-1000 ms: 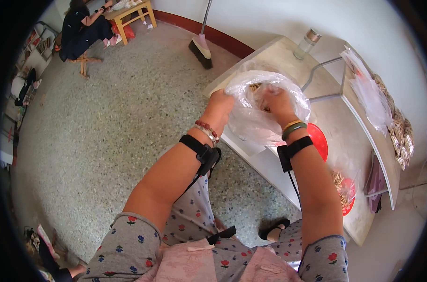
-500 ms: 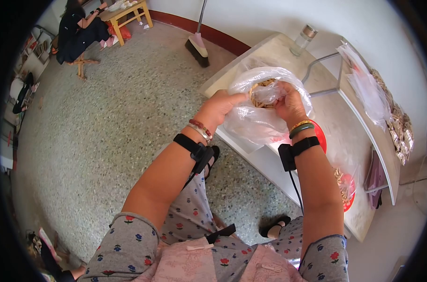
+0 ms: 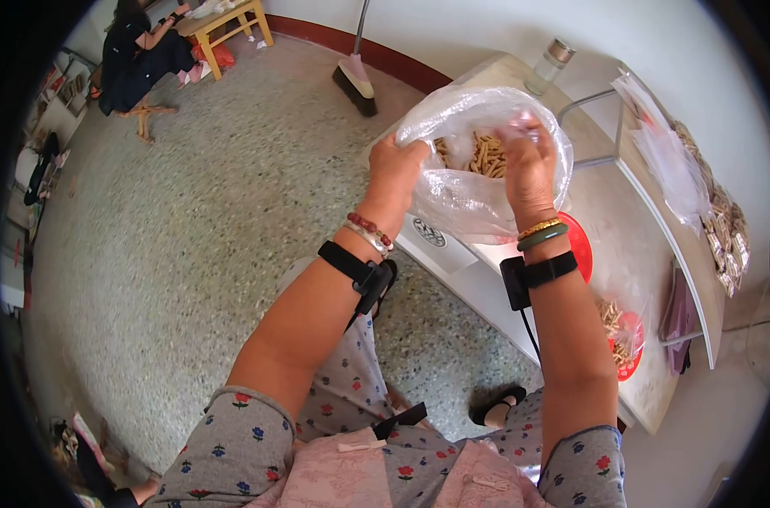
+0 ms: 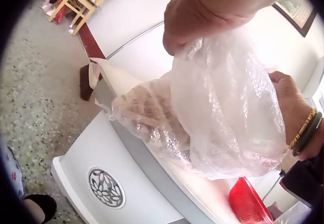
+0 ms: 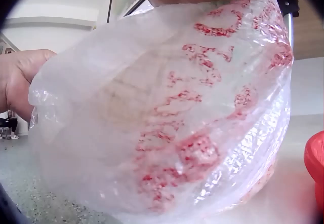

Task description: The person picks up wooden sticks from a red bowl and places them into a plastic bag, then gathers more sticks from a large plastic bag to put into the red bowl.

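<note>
A clear plastic bag (image 3: 469,199) with red print hangs wide-mouthed over the corner of the table. Many short brown stick-like pieces (image 3: 488,157) show inside its mouth. My left hand (image 3: 393,178) grips the left side of the rim, thumb over the plastic. My right hand (image 3: 530,173) reaches into the right side of the mouth, its fingertips blurred against the far inner wall; I cannot tell whether they pinch anything. In the left wrist view, brown pieces (image 4: 144,110) also show through clear plastic beside the raised bag.
A red basket (image 3: 577,245) stands behind my right wrist on the table (image 3: 588,330). Farther right, more brown pieces (image 3: 609,317) lie by a red dish (image 3: 630,360). A glass jar (image 3: 547,68) stands at the back. A broom (image 3: 355,83) leans by the wall; another person (image 3: 143,59) sits far left.
The bag's mouth has spread wider and its far rim has risen, showing more brown pieces. My right hand has moved up inside the mouth. My left hand has shifted slightly left, still on the rim.
</note>
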Tool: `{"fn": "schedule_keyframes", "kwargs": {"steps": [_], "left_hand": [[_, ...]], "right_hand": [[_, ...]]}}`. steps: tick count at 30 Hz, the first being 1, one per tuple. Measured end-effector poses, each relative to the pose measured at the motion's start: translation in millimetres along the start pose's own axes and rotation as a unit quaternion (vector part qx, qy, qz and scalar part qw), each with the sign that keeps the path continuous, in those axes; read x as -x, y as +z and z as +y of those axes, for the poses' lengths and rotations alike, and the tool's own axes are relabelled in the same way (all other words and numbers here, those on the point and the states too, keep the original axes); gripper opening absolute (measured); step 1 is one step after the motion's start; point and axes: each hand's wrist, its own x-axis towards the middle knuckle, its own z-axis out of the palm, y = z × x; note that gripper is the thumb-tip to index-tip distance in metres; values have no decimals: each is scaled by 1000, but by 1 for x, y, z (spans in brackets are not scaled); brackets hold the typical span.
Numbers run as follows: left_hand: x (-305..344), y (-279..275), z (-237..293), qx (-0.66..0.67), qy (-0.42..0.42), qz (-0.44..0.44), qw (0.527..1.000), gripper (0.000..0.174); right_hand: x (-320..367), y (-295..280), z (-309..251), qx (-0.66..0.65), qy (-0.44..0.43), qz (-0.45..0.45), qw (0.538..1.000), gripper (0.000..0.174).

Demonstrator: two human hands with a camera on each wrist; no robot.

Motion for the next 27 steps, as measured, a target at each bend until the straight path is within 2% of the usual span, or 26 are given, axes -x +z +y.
{"fn": "schedule_keyframes", "kwargs": {"steps": [1,2,3,4,5,6,7,8,9,11,13,15,16,17,19,22,24,27], "left_hand": [[-3,-1,1,0,-1,-1,1000,26],[-6,-2,4,-32,4,-10,999,25],[-8,-2,5,-63,9,-19,998,25],[-10,-1,3,-63,9,-20,998,25],[-12,1,1,-77,46,-28,996,25],[-16,3,0,-91,83,-36,992,24],[-17,3,2,-91,86,-36,991,24],[-16,3,4,-147,103,-37,983,25],[-16,3,5,-202,120,-37,971,26],[-14,3,12,-241,124,-46,961,28],[-13,5,15,-280,127,-56,950,30],[-12,7,14,-275,113,-61,953,31],[-13,8,12,-276,114,-62,952,31],[-13,9,9,-269,137,-74,950,31],[-14,10,7,-263,160,-86,947,31],[-14,10,8,-305,161,-96,934,31],[-15,7,10,-183,69,-75,978,31],[-18,7,12,-160,103,-64,980,30]], "right_hand": [[4,4,-1,-132,93,-109,981,23],[7,8,-3,-132,92,-108,981,23],[9,13,-4,85,104,-193,972,22],[10,19,-6,296,110,-268,910,22],[9,23,-2,296,108,-267,911,22],[6,25,6,319,64,-318,890,22],[2,28,12,342,19,-368,865,21],[-7,31,17,396,-25,-393,829,24],[-13,32,22,395,-27,-393,830,24],[-22,41,25,505,-125,-458,721,25],[-32,47,29,537,-98,-452,705,26],[-43,51,31,657,-43,-483,577,29],[-34,60,7,655,86,-383,646,34],[-34,58,14,654,85,-382,648,34],[-36,54,29,695,-71,-352,623,40],[-38,60,35,701,-21,-335,629,41],[-36,69,30,707,28,-316,632,41],[-36,78,9,712,73,-297,632,41]]}}
